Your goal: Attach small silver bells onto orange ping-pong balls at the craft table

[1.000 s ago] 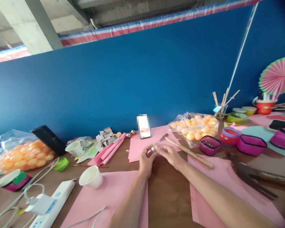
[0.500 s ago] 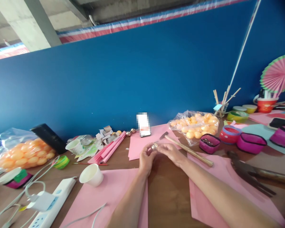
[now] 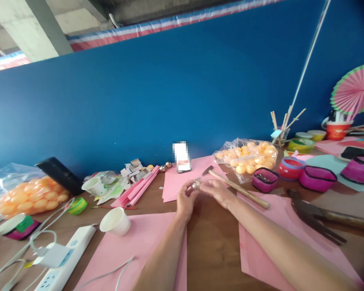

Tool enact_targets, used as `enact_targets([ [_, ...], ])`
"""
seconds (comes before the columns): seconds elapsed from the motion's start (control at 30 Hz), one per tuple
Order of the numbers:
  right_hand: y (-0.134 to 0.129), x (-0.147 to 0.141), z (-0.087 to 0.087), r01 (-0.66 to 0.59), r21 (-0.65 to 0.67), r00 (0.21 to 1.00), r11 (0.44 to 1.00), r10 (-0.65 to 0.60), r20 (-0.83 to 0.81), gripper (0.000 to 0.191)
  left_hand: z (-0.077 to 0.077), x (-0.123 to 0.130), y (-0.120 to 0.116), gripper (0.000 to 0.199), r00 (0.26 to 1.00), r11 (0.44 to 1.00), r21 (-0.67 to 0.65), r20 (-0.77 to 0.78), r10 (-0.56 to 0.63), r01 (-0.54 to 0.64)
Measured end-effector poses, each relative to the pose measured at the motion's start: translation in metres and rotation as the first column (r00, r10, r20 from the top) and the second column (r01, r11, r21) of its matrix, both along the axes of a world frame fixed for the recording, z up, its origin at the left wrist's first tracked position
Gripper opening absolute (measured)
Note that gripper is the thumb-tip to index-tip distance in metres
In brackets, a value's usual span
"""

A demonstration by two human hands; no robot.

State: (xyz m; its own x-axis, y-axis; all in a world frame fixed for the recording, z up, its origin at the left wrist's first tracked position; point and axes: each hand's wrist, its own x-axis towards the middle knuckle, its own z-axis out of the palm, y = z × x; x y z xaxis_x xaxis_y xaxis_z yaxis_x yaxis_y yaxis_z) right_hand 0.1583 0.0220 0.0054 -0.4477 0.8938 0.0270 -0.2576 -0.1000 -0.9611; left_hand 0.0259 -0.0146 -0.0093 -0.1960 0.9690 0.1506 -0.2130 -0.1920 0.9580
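Between the fingertips of my two hands is a small shiny metal ball [image 3: 195, 184], pale gold or silver; its exact kind is too small to tell. My left hand [image 3: 186, 201] curls round it from the left, thumb and fingers closed on it. From the right, my right hand [image 3: 219, 191] has its fingers pinched together against the ball's side. Just beyond my right hand lies a small hammer [image 3: 241, 190] with a wooden handle. Two similar shiny balls [image 3: 165, 166] rest near a phone [image 3: 182, 157] that leans on the blue wall.
Pink paper sheets [image 3: 157, 246] lie on the brown table [image 3: 212, 246]. A white cup [image 3: 115, 221] and a power strip [image 3: 69, 256] are at left. A claw hammer [image 3: 315, 214], purple containers [image 3: 318, 178] and a bag of orange balls [image 3: 248, 157] are at right.
The whole view has shifted slightly. My hands stay together round the shiny ball, with only small finger movement, and the ball seems slightly turned.
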Motion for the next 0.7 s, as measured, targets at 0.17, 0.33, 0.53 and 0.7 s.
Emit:
enact_targets([
  [0.17, 0.002, 0.001, -0.002, -0.023, -0.027, 0.999, 0.999, 0.022, -0.041, 0.025, 0.0, 0.001, 0.001, 0.041, 1.0, 1.0, 0.006, -0.004, 0.008, -0.008],
  [0.33, 0.002, 0.001, -0.003, 0.004, -0.009, 1.0, 1.0, -0.004, -0.003, 0.029, 0.001, 0.001, 0.001, 0.043, 1.0, 1.0, -0.011, -0.003, 0.014, -0.014],
  [0.53, -0.003, -0.002, 0.006, -0.026, 0.02, 0.999, 0.999, 0.026, -0.025, 0.029, 0.0, 0.0, 0.0, 0.045, 0.999, 1.0, -0.002, -0.006, 0.031, -0.031],
  [0.7, -0.007, -0.003, 0.013, -0.048, 0.039, 0.999, 0.998, 0.049, -0.014, 0.033, -0.001, 0.0, -0.001, 0.047, 0.999, 1.0, -0.008, 0.025, 0.022, -0.022],
])
